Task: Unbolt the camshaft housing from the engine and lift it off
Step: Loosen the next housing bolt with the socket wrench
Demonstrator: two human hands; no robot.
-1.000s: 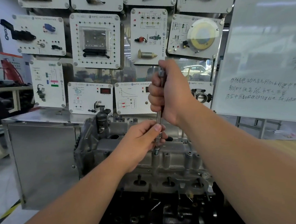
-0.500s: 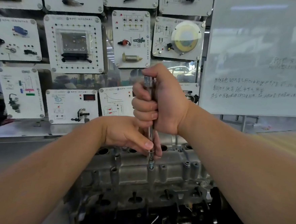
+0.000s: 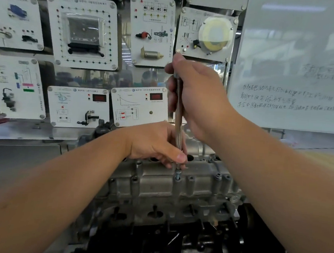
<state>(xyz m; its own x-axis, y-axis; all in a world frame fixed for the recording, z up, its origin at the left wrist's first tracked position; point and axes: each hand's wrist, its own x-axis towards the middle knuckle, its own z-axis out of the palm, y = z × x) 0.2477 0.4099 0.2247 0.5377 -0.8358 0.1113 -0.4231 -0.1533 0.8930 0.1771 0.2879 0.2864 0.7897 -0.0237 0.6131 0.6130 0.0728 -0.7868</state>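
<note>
The left hand is reaching in from the left and is pinching the lower end of the long driver between thumb and fingers, just above the bolt that is standing a little out of its hole. The right hand is gripping the upper part of the same tool in a closed fist, so the shaft is standing nearly upright.

The camshaft housing is sitting near the middle, on top of the engine, below both hands. I am judging that the work is in the unbolting stage: this one bolt is looking partly raised, while other bolt heads along the near edge, to the left and to the right, are looking seated in their posts. So several bolts are probably remaining, and the housing is not yet lifted.

About writing: the training panels on the far wall are carrying small labels and a round logo, but these are too blurred to read. On the right, the whiteboard is showing some lines of handwriting, also not readable here.
</note>
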